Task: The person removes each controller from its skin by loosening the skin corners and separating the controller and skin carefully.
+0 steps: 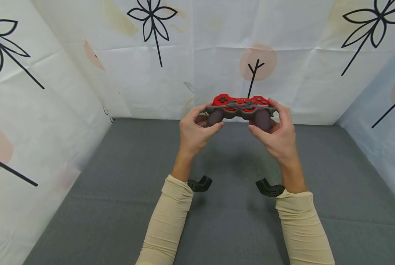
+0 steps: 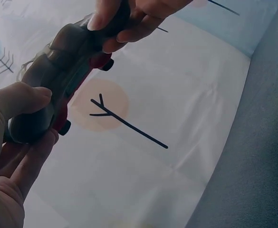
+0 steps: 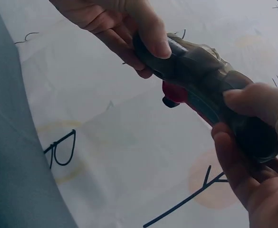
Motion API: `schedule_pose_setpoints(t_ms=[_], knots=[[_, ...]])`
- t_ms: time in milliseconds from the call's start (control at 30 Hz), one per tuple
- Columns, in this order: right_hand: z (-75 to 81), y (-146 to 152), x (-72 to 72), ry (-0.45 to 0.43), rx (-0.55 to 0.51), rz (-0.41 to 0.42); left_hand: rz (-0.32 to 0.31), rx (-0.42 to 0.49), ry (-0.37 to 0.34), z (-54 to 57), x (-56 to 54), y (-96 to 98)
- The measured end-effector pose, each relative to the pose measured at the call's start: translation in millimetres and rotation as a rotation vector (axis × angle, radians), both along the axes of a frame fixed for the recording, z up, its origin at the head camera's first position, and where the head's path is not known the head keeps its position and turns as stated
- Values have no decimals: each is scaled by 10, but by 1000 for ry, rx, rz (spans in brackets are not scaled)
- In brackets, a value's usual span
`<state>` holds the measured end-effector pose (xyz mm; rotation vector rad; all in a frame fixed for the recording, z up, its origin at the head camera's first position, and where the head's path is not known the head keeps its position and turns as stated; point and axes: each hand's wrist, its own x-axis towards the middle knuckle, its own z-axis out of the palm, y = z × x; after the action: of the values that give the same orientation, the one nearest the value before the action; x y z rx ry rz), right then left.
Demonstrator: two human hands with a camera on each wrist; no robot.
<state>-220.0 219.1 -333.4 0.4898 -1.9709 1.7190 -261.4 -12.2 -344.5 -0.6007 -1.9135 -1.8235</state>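
Observation:
A red game controller (image 1: 229, 99) with a Sony label is held up above the grey table, its buttons facing up. A dark, see-through cover (image 1: 262, 119) wraps its grips and lower part, and the red top shows bare. The left hand (image 1: 195, 129) holds the left grip between thumb and fingers. The right hand (image 1: 278, 140) pinches the right grip the same way. In the left wrist view the dark cover (image 2: 39, 78) spans the back, with red and a black stick below. In the right wrist view the cover's edge (image 3: 210, 51) looks loose and wrinkled.
The grey tabletop (image 1: 230, 221) lies under both forearms. White cloth walls (image 1: 217, 33) printed with plant drawings stand at the back and sides. Black wrist mounts (image 1: 201, 184) sit at the cuffs of the beige sleeves. A thin wire (image 1: 108, 115) shows at the back left corner.

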Motion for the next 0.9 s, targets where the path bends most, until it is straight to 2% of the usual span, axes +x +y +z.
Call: schedule_pose_setpoints(t_ms=[133,333,500,700,900], knots=[[-21,-14,-7,40,30,-127,-33,12,-17,10,0,-21],[-37,35,-16,36,35,-188,-121,48,-67,19,-4,-51],[-28,105,8,-9,56,-205,-186,26,-92,27,5,-66],[4,73,23,-24,149,-203,-191,14,-109,39,5,-94],[-21,71,4,-20,62,-144,-281,4,-146,33,6,-119]])
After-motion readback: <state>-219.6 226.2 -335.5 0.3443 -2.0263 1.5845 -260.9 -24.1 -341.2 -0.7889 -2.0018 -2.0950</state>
